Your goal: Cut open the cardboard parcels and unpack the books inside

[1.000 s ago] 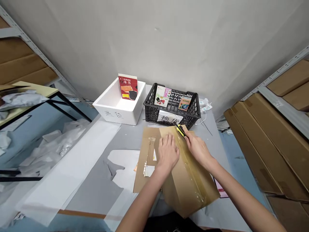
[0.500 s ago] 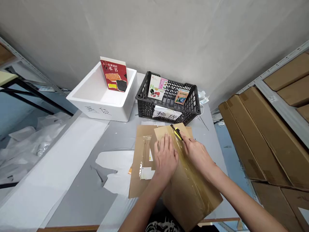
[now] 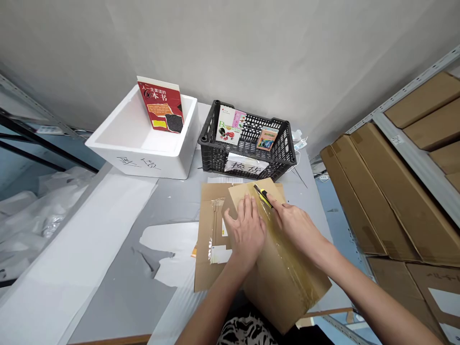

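Cardboard box (image 3: 270,274) | right hand (image 3: 297,228) holds cutter (image 3: 265,198) | paper sign (image 3: 246,166) (handwritten): 换货

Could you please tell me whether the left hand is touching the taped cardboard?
Touching: the head view shows the left hand lying flat on the cardboard, with no gap visible.

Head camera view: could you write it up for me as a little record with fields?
Left hand: palm down on the taped cardboard
Right hand: gripping a black-and-yellow utility knife, tip near the cardboard's far edge
White box: red book inside
Black crate: white-and-pink book, orange book; paper sign on front
Right side: brown cartons
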Motion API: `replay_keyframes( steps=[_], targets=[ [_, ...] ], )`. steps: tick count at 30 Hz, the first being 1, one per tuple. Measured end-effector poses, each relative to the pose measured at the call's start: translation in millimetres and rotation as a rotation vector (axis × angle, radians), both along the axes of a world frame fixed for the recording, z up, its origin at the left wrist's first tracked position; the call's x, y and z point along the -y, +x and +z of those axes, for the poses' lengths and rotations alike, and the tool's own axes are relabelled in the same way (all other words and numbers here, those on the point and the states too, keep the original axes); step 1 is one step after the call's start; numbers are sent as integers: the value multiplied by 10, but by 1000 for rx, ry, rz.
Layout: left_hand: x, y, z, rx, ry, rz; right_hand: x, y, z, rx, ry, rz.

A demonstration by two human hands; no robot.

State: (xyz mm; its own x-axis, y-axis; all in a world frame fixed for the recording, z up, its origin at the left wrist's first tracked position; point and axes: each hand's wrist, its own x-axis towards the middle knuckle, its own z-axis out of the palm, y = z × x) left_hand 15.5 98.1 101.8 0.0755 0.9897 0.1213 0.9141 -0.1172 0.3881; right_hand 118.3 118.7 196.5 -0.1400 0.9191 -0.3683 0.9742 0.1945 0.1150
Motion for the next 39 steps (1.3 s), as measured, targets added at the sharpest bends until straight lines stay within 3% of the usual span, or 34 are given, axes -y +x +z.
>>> replay_keyframes(
  steps=[27,39],
  targets=[
    [101,81,-26,-8,27,-15,386,-22,173,193,-95,14],
    [107,82,14,-7,-15,-9,802,83,61,246,-23,36]
  ],
)
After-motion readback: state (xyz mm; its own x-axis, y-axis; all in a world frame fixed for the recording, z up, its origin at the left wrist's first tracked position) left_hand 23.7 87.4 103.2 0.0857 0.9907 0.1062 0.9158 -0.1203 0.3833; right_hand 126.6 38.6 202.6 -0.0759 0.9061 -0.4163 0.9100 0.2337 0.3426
